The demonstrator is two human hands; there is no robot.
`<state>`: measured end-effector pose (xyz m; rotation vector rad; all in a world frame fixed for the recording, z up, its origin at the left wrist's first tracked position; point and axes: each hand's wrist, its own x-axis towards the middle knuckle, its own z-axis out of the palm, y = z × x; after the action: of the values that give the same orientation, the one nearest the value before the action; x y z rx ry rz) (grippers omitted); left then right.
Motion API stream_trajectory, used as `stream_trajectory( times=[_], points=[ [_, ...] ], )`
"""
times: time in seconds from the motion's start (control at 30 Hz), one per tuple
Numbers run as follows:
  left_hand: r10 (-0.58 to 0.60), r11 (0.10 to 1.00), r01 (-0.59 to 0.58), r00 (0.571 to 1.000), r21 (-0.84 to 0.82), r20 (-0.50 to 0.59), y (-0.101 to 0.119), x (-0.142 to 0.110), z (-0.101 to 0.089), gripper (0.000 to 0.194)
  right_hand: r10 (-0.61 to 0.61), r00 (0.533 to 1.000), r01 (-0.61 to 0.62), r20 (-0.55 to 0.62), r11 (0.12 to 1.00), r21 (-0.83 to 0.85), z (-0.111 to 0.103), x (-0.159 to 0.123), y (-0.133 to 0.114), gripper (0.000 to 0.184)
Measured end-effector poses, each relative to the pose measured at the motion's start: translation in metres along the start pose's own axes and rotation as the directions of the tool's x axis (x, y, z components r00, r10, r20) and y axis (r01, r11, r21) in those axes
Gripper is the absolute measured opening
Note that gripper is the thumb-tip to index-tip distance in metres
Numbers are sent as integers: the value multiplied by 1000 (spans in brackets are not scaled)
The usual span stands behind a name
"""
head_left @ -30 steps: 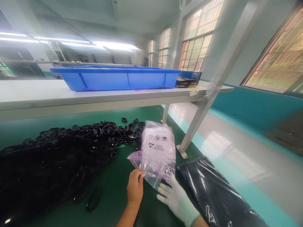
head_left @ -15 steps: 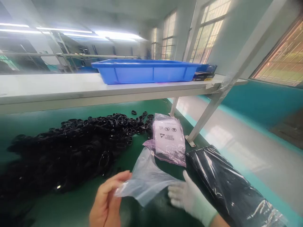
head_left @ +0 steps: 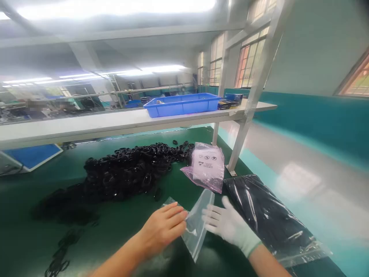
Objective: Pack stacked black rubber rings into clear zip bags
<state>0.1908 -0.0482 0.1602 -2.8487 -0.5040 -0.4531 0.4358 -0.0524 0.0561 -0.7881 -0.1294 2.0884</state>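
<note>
A clear plastic bag [head_left: 199, 217] hangs above the green tabletop between my two hands. My left hand [head_left: 167, 227], bare, has its fingers bent over the bag's left part, gripping it; the fingertips are partly lost against the film. On the other side, my right hand [head_left: 223, 223] wears a white glove. Its fingers are stretched out and the thumb stands up, with the fingertips at the bag's right edge; whether they press on it is hard to see. To the left lies a large heap of black rings [head_left: 123, 169].
A pinkish printed bag [head_left: 206, 163] lies beyond my hands. At right, a black bundle in clear plastic [head_left: 265, 211] lies beside a white shelf post [head_left: 240, 142]. A blue bin [head_left: 183, 105] and small boxes [head_left: 229, 103] stand on the raised shelf [head_left: 115, 125]. Loose rings [head_left: 59, 259] lie front left.
My left hand has moved right and over the bag, closer to my right hand. The bag has turned and is more upright. The view has tilted up and shows more to the left.
</note>
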Motion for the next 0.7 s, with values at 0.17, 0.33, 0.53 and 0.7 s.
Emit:
stream_trajectory(
  times=[0.17, 0.33, 0.53, 0.7],
  points=[
    [-293, 956, 285, 925, 71, 243, 23, -14, -6, 25, -267, 961, 252, -78, 954, -165, 1, 6, 31, 24],
    [-569, 748, 658, 703, -88, 427, 107, -6, 32, 29, -122, 892, 46, -435, 982, -181, -71, -22, 90, 22],
    [-683, 517, 849, 485, -108, 546, 194, 22, 146, 32, -27, 908, -24, -419, 993, -117, -114, -43, 131, 23],
    [-670, 250, 960, 268, -129, 692, 183, 8, 189, 39, -38, 966, -39, -257, 956, -290, -116, -29, 133, 21]
  ],
)
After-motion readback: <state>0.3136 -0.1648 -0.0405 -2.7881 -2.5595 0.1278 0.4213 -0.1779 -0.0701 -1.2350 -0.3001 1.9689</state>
